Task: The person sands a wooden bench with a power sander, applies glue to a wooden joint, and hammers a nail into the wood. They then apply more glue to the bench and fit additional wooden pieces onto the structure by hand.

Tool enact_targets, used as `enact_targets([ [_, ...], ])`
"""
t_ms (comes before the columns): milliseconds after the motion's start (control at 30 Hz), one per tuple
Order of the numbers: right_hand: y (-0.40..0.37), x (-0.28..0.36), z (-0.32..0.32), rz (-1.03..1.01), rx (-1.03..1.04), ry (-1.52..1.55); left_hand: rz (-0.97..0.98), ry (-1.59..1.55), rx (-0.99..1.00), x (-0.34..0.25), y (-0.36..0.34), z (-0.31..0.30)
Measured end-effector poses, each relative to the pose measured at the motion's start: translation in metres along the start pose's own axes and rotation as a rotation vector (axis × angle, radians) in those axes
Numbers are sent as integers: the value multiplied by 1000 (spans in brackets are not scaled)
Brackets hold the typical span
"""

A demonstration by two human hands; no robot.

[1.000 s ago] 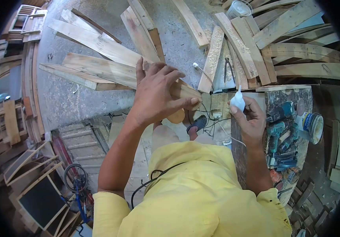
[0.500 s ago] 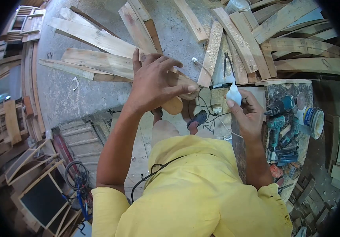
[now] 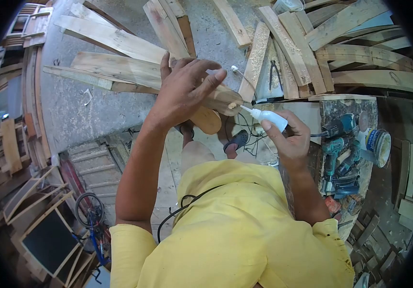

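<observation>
A long wooden board [image 3: 120,67] reaches from the left to a rounded end at the centre, where a small tan patch [image 3: 233,105] shows on its surface. My left hand [image 3: 184,89] rests over this board with its fingers spread. Below it another rounded wooden piece [image 3: 206,121] sticks out. My right hand [image 3: 290,139] is wrapped round a small white squeeze bottle [image 3: 270,118], tilted to the left. The bottle's thin nozzle points at the tan patch and is close to it; whether they touch I cannot tell.
Several planks [image 3: 288,45] lie at the top right, some with sawdust. Power tools [image 3: 333,149] and a labelled tub [image 3: 383,148] are on the right. Black pliers [image 3: 274,74] lie near the planks. Cables hang around the feet. A bicycle wheel [image 3: 90,210] stands lower left.
The bottle has swung from upright to tilted left, its nozzle now near the board's end. My left thumb has lifted off the wood, and the tan patch is now uncovered.
</observation>
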State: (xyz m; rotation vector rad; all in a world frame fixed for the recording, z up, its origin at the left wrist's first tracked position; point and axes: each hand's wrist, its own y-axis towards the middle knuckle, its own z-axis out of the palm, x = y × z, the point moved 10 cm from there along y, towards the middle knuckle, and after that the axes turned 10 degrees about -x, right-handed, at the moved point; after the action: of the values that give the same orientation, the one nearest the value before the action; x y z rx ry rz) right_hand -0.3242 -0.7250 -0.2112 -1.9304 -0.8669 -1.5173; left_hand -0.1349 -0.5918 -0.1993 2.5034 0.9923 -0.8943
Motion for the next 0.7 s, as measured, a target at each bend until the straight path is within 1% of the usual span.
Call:
enact_targets([
  [33, 0, -1, 1, 21, -11, 13, -3, -3, 0, 3, -1, 1],
  [100, 1, -2, 2, 42, -21, 23, 28, -103, -79, 5, 0, -3],
  [167, 2, -6, 3, 78, -18, 28, 20, -114, -77, 5, -1, -3],
  [367, 6, -1, 4, 10, -11, 12, 0, -58, -53, 5, -2, -3],
  [600, 9, 5, 4, -7, 9, -25, 11, -64, -68, 4, -2, -4],
  [700, 9, 3, 3, 28, 9, 4, 19, -73, -66, 4, -2, -4],
])
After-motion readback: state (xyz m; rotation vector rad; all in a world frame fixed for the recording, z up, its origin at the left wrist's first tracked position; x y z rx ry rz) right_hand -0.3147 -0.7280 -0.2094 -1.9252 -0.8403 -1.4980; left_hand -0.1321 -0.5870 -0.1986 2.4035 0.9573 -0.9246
